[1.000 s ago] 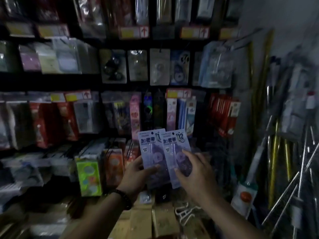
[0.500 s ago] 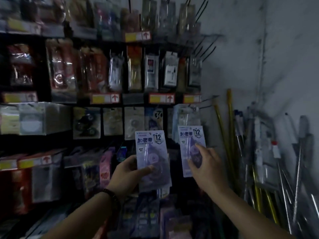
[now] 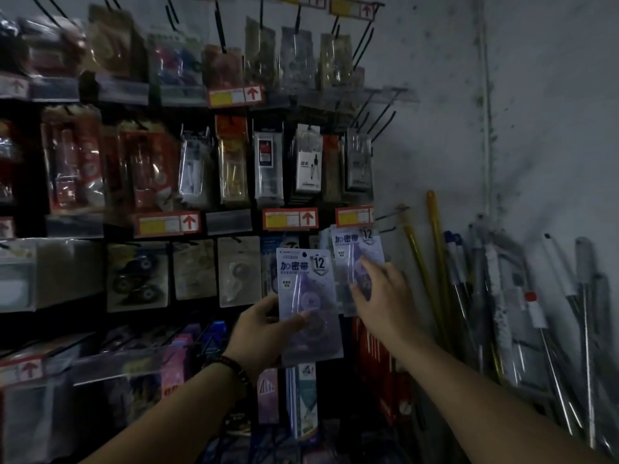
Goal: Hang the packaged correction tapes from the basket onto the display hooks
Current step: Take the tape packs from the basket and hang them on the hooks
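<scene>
Now the left hand grips one correction tape pack upright by its lower half, thumb pressed across the front, just off the rack. Over to the right, the right hand pinches a second pack right beneath an orange price tag. Whether it sits on a hook, I can't tell.

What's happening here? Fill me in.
A person is stocking hanging stationery. The left hand grips one packaged correction tape by its lower half. The right hand holds a second pack higher, just under the red-and-yellow price label at the row's right end. Whether that pack is on a hook yet cannot be told.
</scene>
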Demonstrator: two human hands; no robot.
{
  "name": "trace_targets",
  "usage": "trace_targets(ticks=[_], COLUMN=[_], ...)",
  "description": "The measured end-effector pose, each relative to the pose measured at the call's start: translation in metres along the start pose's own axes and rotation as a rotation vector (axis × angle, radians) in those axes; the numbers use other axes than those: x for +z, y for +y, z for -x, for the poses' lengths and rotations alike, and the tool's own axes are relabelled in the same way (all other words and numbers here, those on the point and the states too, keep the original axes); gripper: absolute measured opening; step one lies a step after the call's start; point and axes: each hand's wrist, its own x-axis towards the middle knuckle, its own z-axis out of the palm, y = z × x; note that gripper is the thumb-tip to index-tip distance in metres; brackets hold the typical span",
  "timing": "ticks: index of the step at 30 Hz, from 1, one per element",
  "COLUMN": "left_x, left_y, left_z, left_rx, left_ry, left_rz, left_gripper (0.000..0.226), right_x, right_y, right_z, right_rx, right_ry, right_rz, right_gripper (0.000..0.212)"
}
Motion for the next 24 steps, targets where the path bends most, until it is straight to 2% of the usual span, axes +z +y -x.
trace_targets(ticks=[6,18,24], left_x=[0.002,0.006,0.001], left_y=[0.002,0.005,0.005], left_z=[-0.005,-0.018,-0.029], left_rx=[-0.012,-0.028,-0.026], left_ry=[0.015,0.023,0.039], left_rz=[0.043,0.038,0.014], left_gripper=[0.033,0.034,0.035], right_x=[-0.002,0.015,0.023], right_y=[-0.001,-0.002,0.001], right_z=[-0.017,-0.032,-0.040], right_rx=[-0.015,-0.043,-0.058], right_ry=[-0.023,-0.086,-0.109], right_rz=[0.057,0.114,0.181], right_gripper=[0.065,0.043,0.040])
